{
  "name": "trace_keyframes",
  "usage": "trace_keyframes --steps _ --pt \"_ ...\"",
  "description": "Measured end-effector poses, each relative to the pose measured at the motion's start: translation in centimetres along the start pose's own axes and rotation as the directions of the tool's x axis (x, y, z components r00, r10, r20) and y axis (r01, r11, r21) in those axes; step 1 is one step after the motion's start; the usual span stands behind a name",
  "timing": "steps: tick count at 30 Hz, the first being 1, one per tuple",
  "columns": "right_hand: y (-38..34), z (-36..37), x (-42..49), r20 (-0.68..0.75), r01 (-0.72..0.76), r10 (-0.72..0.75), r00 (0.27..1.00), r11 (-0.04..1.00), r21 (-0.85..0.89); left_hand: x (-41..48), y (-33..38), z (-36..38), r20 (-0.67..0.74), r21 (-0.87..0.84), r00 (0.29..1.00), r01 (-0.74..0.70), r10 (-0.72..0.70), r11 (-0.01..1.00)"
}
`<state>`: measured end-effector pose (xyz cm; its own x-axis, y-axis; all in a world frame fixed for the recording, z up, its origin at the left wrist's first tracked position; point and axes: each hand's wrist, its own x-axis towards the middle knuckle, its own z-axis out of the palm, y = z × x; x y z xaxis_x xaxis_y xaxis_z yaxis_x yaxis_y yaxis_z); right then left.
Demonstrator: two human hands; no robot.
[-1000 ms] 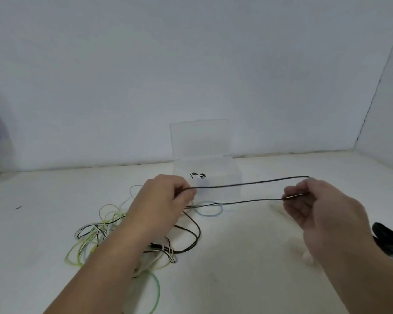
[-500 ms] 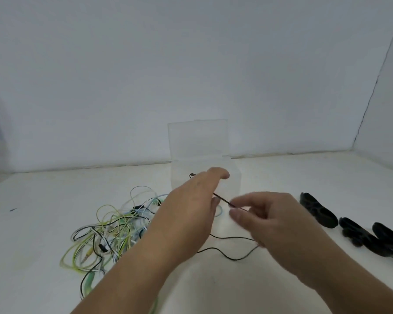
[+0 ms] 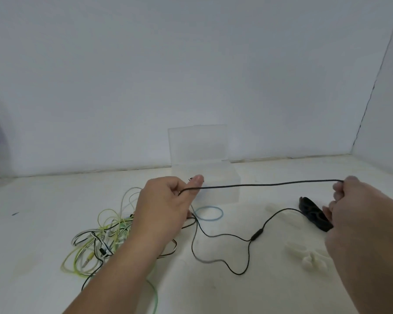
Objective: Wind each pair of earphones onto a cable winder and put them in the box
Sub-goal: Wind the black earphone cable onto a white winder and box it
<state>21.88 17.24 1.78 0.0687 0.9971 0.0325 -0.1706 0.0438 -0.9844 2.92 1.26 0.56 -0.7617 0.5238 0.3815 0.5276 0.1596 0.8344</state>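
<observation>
Left hand [image 3: 166, 207] and right hand [image 3: 363, 214] are each pinching the black earphone cable [image 3: 270, 184], holding it stretched above the table [image 3: 43, 223]; I'm judging it light, limp, tangle-prone, best gripped near the ends.

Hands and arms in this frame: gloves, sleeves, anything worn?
Left hand and right hand: bare, with no gloves, rings or watch visible. Left forearm and right forearm: bare to the frame edge, no sleeves in view.

White table [image 3: 43, 223] bears tangled earphones [image 3: 100, 241], box [image 3: 222, 196] — black winder [image 3: 313, 214].
</observation>
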Motion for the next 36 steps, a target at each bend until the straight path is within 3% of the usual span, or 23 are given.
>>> trace_keyframes --steps 4,6,8,9,11,12,15,18,21,23,27,30,36 --pt "0.3 0.2 -0.9 0.067 0.330 -0.326 0.943 0.896 -0.297 -0.7 0.7 0.0 0.065 0.128 0.992 -0.112 0.104 0.985" --pt "0.3 0.6 -2.6 0.358 0.543 -0.438 0.825 0.789 -0.286 -1.1 1.2 0.4 0.142 0.209 0.974 -0.204 0.176 0.956" --pt "0.3 1.0 -4.6 0.686 0.663 -0.383 0.618 0.723 -0.194 -1.7 1.5 0.8 0.225 0.252 0.951 -0.266 0.211 0.931" --pt "0.5 1.3 -5.4 0.785 0.671 -0.294 0.545 0.714 -0.198 -1.9 1.6 1.0 0.256 0.255 0.938 -0.297 0.232 0.920" --pt "1.1 1.6 -6.4 0.869 0.666 -0.128 0.478 0.697 -0.264 -2.2 1.6 1.1 0.291 0.253 0.919 -0.342 0.266 0.905" --pt "1.3 1.6 -6.5 0.870 0.651 -0.099 0.482 0.705 -0.281 -2.3 1.6 1.1 0.305 0.252 0.913 -0.352 0.271 0.902" --pt "0.7 1.8 -6.1 0.805 0.455 -0.062 0.590 0.849 -0.268 -2.1 1.3 1.2 0.312 0.257 0.912 -0.351 0.266 0.901" --pt "0.2 1.7 -4.9 0.652 0.157 -0.130 0.747 0.987 0.017 -1.5 0.9 1.0 0.218 0.274 0.955 -0.257 0.201 0.927" --pt "-0.5 1.3 -2.6 0.456 -0.040 -0.114 0.883 0.948 0.315 -0.3 0.0 0.1 0.145 0.353 0.985 -0.136 0.090 0.926" --pt "-0.7 0.8 -1.0 0.321 -0.075 -0.064 0.945 0.912 0.402 0.2 -0.6 -0.4 0.106 0.392 0.994 -0.057 0.017 0.918" --pt "0.0 0.3 0.3 0.108 -0.006 -0.038 0.993 0.926 0.378 0.3 -1.1 -0.4 0.072 0.320 0.996 0.024 -0.050 0.947" --pt "0.0 0.0 1.1 -0.002 0.020 -0.021 1.000 0.929 0.370 0.3 -1.1 -0.4 0.063 0.380 0.998 -0.021 -0.004 0.925" --pt "0.6 -0.8 3.4 -0.130 -0.015 0.053 0.990 0.960 0.280 0.6 -1.0 -0.7 0.164 0.313 0.986 -0.074 0.023 0.947"
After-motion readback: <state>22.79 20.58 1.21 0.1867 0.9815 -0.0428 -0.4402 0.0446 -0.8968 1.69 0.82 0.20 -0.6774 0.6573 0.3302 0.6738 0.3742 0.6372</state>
